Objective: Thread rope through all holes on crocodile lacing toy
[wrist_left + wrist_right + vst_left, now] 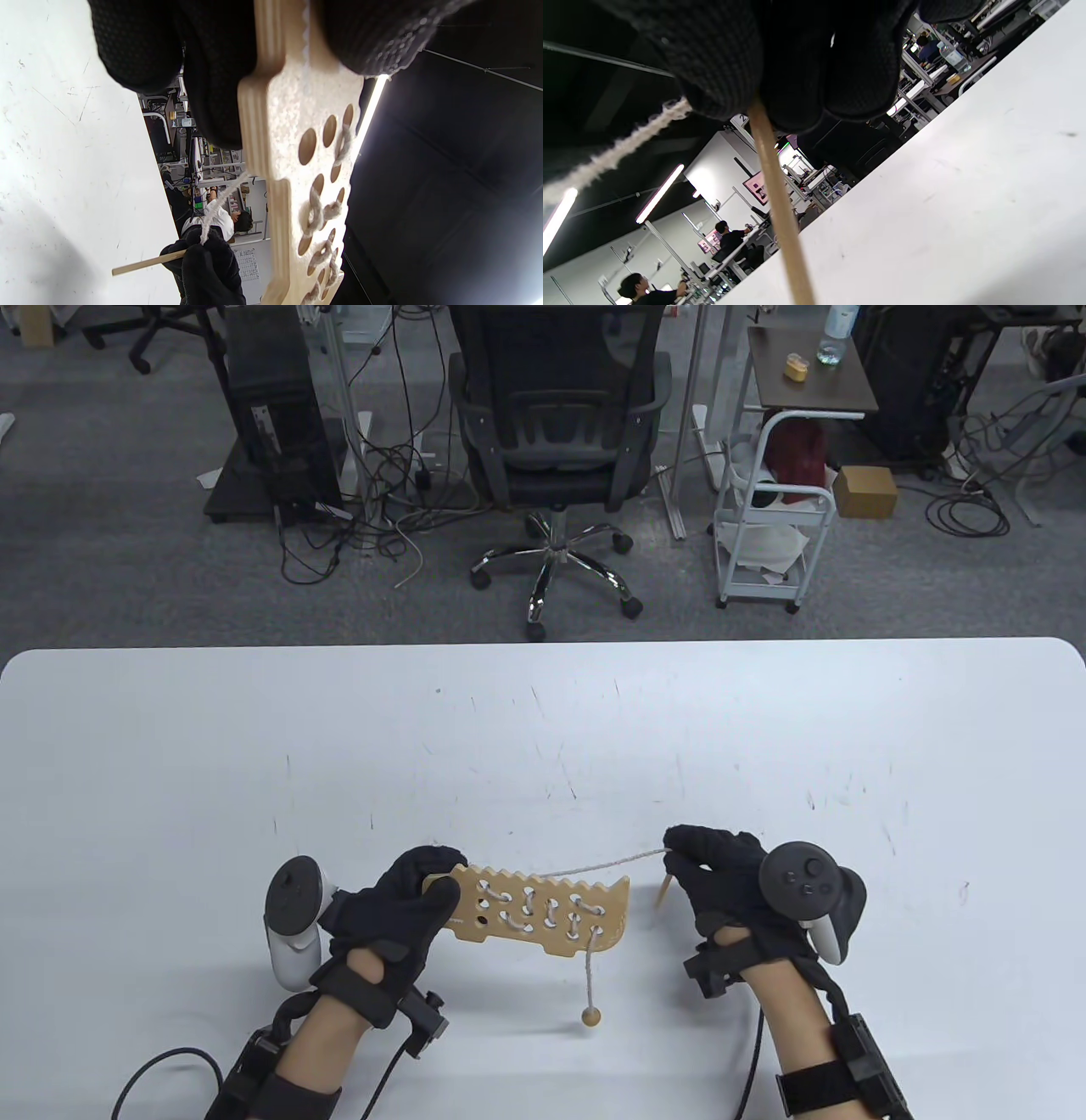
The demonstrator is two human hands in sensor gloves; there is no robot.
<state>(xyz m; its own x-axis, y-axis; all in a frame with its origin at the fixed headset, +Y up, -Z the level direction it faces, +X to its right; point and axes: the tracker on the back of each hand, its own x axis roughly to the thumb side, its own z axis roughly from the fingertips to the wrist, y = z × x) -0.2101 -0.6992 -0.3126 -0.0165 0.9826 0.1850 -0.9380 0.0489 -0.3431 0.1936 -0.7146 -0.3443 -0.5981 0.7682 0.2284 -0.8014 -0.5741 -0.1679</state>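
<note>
Two hands are engaged, both held just above the table (543, 729); nearest, the rope's (594, 867) beaded end (590, 1016) hangs below the crocodile toy (543, 909). The left hand (399, 903) grips the toy's left end, fingers and thumb curled round it; most holes are laced (at least one near that grip looks empty). The right hand (721, 882) pinches the wooden needle (663, 892), rope taut; next, judged, the tip must find an open hole.

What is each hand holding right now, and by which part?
The left hand grips the wooden crocodile board by its left end. The right hand pinches the rope at its free end, where the wooden needle joins.
</note>
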